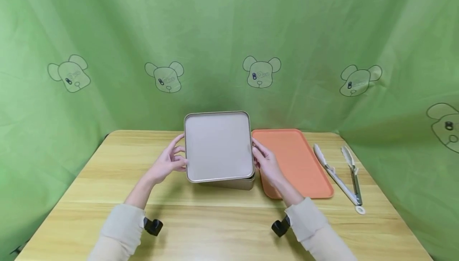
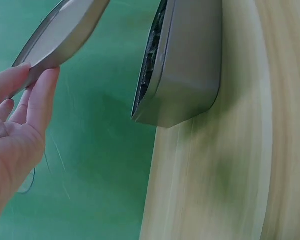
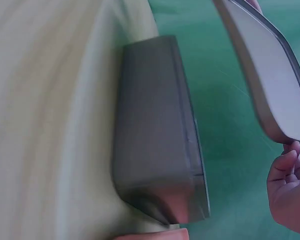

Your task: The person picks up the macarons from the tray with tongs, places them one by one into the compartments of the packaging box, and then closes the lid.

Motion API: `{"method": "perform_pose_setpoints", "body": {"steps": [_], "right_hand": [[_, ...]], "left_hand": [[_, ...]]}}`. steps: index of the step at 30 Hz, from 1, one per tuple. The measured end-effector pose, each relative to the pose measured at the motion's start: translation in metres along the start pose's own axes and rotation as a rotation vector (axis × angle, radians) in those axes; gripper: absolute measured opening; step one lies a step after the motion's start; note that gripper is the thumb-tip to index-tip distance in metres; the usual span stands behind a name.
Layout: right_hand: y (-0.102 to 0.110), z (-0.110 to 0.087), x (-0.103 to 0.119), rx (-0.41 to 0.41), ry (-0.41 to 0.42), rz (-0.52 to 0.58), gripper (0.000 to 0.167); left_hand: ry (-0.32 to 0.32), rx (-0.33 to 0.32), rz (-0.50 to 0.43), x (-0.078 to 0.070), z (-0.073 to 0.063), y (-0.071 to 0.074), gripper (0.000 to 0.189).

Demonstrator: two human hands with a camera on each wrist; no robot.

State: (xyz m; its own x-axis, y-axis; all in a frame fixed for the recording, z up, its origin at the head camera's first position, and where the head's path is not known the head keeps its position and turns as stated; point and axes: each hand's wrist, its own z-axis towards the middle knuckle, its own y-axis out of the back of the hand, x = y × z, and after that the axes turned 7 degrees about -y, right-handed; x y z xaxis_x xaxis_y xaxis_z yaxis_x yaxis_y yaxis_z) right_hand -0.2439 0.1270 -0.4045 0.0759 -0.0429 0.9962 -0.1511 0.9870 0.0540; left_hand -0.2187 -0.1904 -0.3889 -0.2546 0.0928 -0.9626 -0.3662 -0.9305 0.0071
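Observation:
A metal lid (image 1: 218, 146) with a raised rim is held up by both hands above a grey metal box (image 1: 236, 183). My left hand (image 1: 167, 163) pinches the lid's left side, thumb on one face and fingers on the other. At the right side of the lid, my right hand (image 1: 266, 161) grips the edge with thumb and fingers. In the left wrist view the box (image 2: 190, 65) stands on the table apart from the lid (image 2: 65, 35), and something dark shows at its open top. The lid hides most of the box in the head view.
An orange tray (image 1: 292, 161) lies on the wooden table (image 1: 107, 173) to the right of the box. Beyond it rest metal tongs (image 1: 340, 183), spread apart. A green curtain (image 1: 215, 34) with mouse drawings hangs behind and at both sides.

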Motion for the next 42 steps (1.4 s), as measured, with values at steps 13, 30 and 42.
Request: {"method": "perform_pose_setpoints", "body": {"steps": [13, 30, 42], "right_hand": [[0.019, 0.004, 0.018, 0.1, 0.087, -0.059, 0.055], [0.02, 0.007, 0.01, -0.035, 0.428, -0.054, 0.048], [0.019, 0.003, 0.012, -0.062, 0.27, -0.162, 0.047]], "left_hand": [[-0.037, -0.04, 0.15, -0.003, 0.004, -0.016, 0.081], [-0.16, -0.113, 0.481, -0.02, 0.008, -0.04, 0.073], [-0.067, -0.131, 0.352, -0.009, 0.012, -0.036, 0.047]]}}
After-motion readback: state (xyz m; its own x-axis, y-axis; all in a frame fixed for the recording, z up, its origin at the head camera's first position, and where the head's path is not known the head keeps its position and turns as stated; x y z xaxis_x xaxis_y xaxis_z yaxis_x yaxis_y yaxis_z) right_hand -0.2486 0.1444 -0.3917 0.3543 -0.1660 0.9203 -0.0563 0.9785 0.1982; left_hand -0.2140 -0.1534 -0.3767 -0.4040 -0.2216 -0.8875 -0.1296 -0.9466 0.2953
